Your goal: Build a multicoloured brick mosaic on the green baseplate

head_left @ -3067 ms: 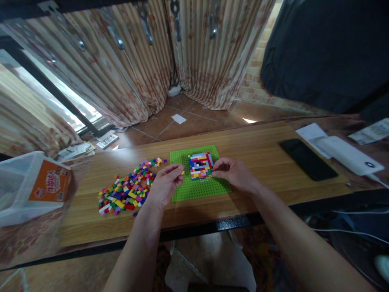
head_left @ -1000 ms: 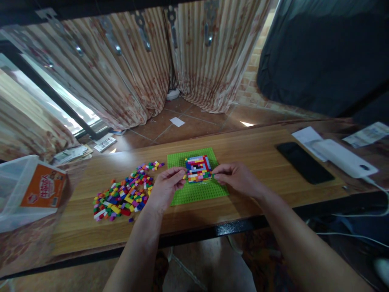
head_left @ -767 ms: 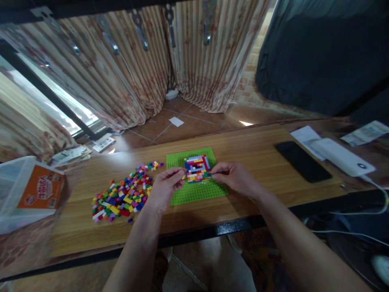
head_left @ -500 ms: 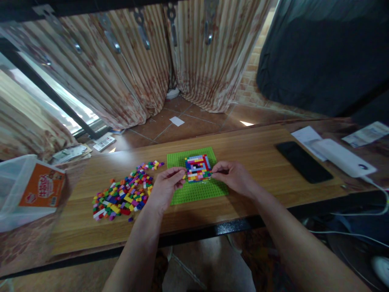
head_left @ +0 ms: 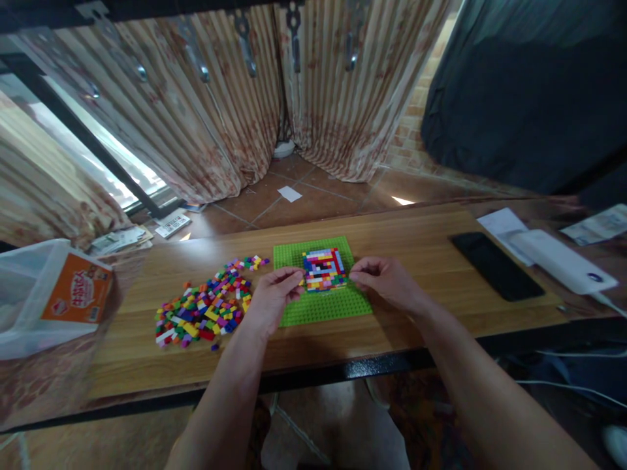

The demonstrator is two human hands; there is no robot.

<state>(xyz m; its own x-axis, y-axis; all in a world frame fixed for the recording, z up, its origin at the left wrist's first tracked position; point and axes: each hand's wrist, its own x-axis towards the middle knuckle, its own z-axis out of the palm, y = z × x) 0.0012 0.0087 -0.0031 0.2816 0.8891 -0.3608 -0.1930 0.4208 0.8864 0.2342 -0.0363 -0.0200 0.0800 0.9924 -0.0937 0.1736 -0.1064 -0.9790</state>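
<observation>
Here the brick panel (head_left: 324,269) sits between both hands' fingers (head_left: 296,277).

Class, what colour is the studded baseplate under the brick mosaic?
Bright green baseplate, clearest in the head view.

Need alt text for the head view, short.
Left hand and right hand pinch opposite edges of a multicoloured brick panel on a green baseplate. Loose bricks lie left on the wooden table; a black phone right.

We see our two bare forearms, no sleeves, watch or rings, ending in the left hand (head_left: 271,301) and right hand (head_left: 388,282).
</observation>
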